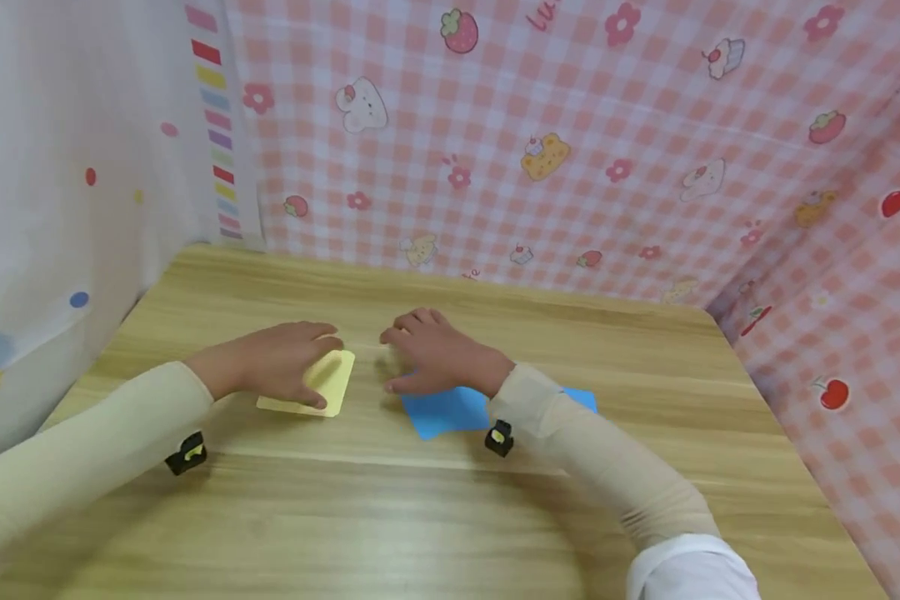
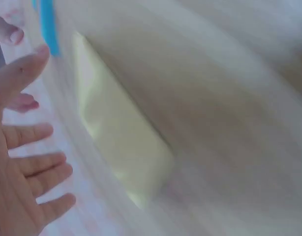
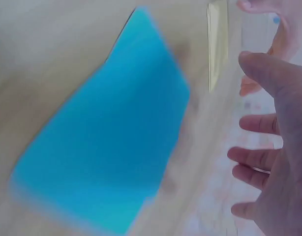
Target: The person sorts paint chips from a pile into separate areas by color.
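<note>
A pale yellow card point(image 1: 332, 385) with rounded corners, layered along its edge in the right wrist view, lies flat on the wooden table. Over it my left hand point(image 1: 281, 360) hovers, palm down, its fingers spread and holding nothing. Flat blue sheet material point(image 1: 450, 412) lies to the right, partly hidden under my right hand point(image 1: 444, 354) and forearm. The right fingers are spread and a little bent, with nothing between them. In the right wrist view the blue sheet point(image 3: 111, 128) has an angular, uneven outline; the yellow card point(image 2: 116, 123) is blurred in the left wrist view.
Wood-grain table point(image 1: 360, 517) spreads around both hands. A pink checked cloth point(image 1: 495, 208) hangs behind it and along the right, a white dotted cloth point(image 1: 82, 233) on the left. Small black wrist devices sit at the left wrist point(image 1: 187, 454) and right wrist point(image 1: 499, 438).
</note>
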### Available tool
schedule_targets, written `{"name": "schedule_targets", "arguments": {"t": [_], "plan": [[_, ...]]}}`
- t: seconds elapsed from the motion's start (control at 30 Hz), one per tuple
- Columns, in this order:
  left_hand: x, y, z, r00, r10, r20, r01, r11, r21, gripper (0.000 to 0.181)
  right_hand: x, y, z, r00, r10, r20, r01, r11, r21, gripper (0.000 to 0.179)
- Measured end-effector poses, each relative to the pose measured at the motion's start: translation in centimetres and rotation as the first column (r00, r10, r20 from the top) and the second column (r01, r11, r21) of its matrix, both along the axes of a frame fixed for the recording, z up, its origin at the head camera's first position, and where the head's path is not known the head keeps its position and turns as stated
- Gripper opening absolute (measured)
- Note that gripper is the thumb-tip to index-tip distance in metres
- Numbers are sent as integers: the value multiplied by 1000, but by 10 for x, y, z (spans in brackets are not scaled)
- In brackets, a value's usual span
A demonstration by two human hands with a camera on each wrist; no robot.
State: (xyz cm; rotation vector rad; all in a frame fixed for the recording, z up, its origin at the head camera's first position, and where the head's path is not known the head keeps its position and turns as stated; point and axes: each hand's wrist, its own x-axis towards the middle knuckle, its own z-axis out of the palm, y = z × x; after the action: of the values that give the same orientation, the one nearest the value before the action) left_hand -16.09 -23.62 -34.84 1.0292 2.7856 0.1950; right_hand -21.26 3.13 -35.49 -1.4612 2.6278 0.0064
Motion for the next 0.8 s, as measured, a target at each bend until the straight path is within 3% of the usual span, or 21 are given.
{"name": "schedule_targets", "arguments": {"t": [0.17,0.37,0.57,0.7,0.8], "plan": [[-14,63,9,995,-85,-60,82,996,-39,82,-4,62,9,999,-11,35,10,1000,17,67],[-14,119,-6,987,-142,-76,135,986,-97,88,9,99,-2,993,-63,98,57,996,68,78],[-8,139,-19,992,-124,-21,120,984,-134,91,15,110,-16,989,-69,131,63,997,49,82],[-9,140,-20,994,-110,-19,107,989,-104,86,16,109,-18,992,-60,111,57,998,27,81],[-10,140,-21,994,-106,19,107,990,-87,86,18,109,-19,993,-50,103,49,999,13,81]]}}
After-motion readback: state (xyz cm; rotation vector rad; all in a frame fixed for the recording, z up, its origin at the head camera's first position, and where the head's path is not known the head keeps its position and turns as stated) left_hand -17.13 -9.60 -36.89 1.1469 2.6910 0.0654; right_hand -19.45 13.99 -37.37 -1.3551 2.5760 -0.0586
